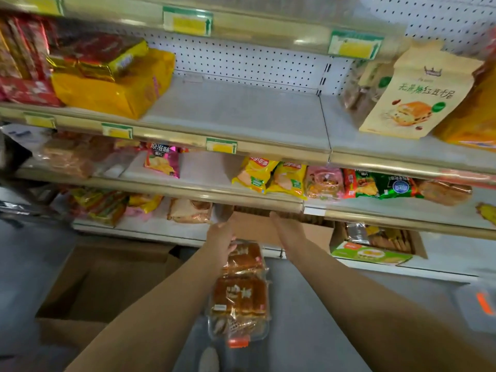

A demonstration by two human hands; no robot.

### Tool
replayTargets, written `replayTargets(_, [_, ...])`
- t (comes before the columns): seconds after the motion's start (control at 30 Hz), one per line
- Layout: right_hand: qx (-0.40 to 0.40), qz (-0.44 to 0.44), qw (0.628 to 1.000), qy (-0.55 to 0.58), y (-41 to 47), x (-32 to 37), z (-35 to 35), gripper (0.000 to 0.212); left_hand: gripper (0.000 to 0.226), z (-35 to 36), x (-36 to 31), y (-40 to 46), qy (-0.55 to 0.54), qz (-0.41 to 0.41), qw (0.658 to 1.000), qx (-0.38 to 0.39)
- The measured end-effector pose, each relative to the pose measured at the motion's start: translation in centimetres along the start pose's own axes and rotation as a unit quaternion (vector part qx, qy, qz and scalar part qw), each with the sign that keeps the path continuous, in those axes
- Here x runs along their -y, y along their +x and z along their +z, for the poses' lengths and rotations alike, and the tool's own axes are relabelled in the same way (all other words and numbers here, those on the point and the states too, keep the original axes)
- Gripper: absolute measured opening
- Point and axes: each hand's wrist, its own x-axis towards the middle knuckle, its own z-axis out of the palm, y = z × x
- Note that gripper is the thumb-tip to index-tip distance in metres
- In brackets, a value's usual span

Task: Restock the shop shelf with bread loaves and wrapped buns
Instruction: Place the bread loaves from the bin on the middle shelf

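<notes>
Several wrapped bread packs [240,294] in clear film hang or stack in a column between my forearms, with an orange tag at the bottom. My left hand [220,237] holds the top end of the column, fingers curled at the uppermost pack. My right hand [283,224] stretches forward, its fingertips at the top edge of a brown cardboard box [252,228] tucked under the lower shelf. Whether it touches the box I cannot tell. The middle shelf [236,111] has a wide bare stretch. A paper bread bag [413,99] stands on it to the right.
Yellow and red snack bags [112,87] fill the middle shelf's left end. Chip bags [271,177] and wrapped buns [324,182] lie on the shelf below. An open cardboard box [107,280] sits on the floor at the left. A green-fronted carton [375,249] rests on the bottom shelf.
</notes>
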Motion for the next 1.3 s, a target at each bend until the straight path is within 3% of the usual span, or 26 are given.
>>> replayTargets(0.27, [-0.029, 0.122, 0.992, 0.004, 7.5, -3.1, 4.0, 0.034, 0.048, -2.2, 2.0, 10.1, 0.044, -0.033, 0.998, -0.027])
replayTargets(0.5, [-0.041, 0.173, 0.983, -0.047, 16.6, -10.7, 7.2, 0.039, 0.047, -3.1, 7.8, 18.5, 0.03, -0.063, 0.997, -0.036])
replayTargets(0.73, [-0.044, 0.18, 0.973, -0.138, 26.4, -19.8, 9.4, 0.049, 0.062, -4.6, 15.0, 28.3, 0.036, -0.078, 0.994, -0.069])
replayTargets(0.87, [-0.039, 0.163, 0.965, -0.201, 31.1, -24.8, 10.5, 0.055, 0.046, -5.7, 18.1, 33.1, 0.094, -0.044, 0.991, -0.087])
replayTargets(0.93, [-0.044, 0.156, 0.966, -0.2, 32.8, -26.8, 10.9, 0.054, 0.049, -6.3, 19.6, 35.6, 0.135, -0.029, 0.984, -0.11])
replayTargets(1.1, [-0.066, 0.143, 0.976, -0.153, 36.7, -30.1, 12.4, 0.079, 0.059, -7.1, 23.0, 40.4, 0.16, -0.024, 0.978, -0.134])
replayTargets(1.23, [-0.064, 0.134, 0.972, -0.183, 38.9, -31.3, 13.5, 0.072, 0.056, -7.3, 24.1, 42.4, 0.152, -0.053, 0.976, -0.146])
replayTargets(1.3, [-0.056, 0.125, 0.97, -0.202, 39.7, -31.9, 13.8, 0.064, 0.072, -7.7, 24.8, 43.4, 0.14, -0.072, 0.978, -0.14])
